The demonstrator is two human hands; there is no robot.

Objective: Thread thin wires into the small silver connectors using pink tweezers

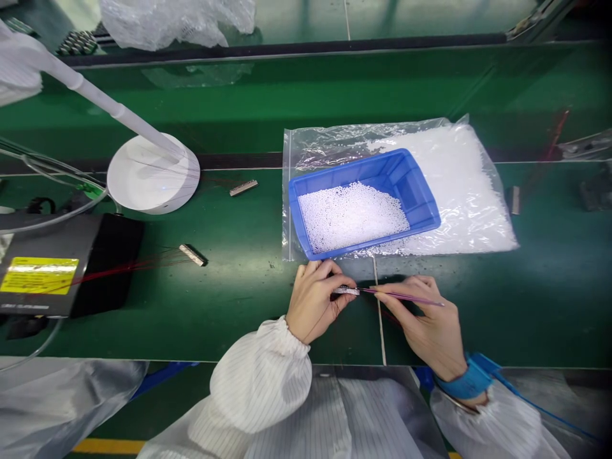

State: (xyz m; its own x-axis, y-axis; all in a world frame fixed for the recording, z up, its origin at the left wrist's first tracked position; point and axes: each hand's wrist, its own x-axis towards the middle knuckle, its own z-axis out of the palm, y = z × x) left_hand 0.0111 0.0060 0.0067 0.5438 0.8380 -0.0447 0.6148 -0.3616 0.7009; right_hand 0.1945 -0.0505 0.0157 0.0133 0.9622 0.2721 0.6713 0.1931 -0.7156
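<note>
My left hand (315,299) pinches a small white oblong part (346,291) just in front of the blue bin. My right hand (423,322) grips a thin pink-purple tool (406,296), its tip touching the end of that part. Both hands rest low over the green bench. The blue bin (415,191), holding small white beads (351,213), sits on a clear plastic bag (459,185) full of the same beads. A blue strap circles my right wrist (466,381).
A white round lamp base (153,172) with its slanting arm stands at the left. A black box with a yellow label (41,274) lies at the far left, with thin red wires leading to a small grey part (192,254). Another grey part (243,187) lies behind.
</note>
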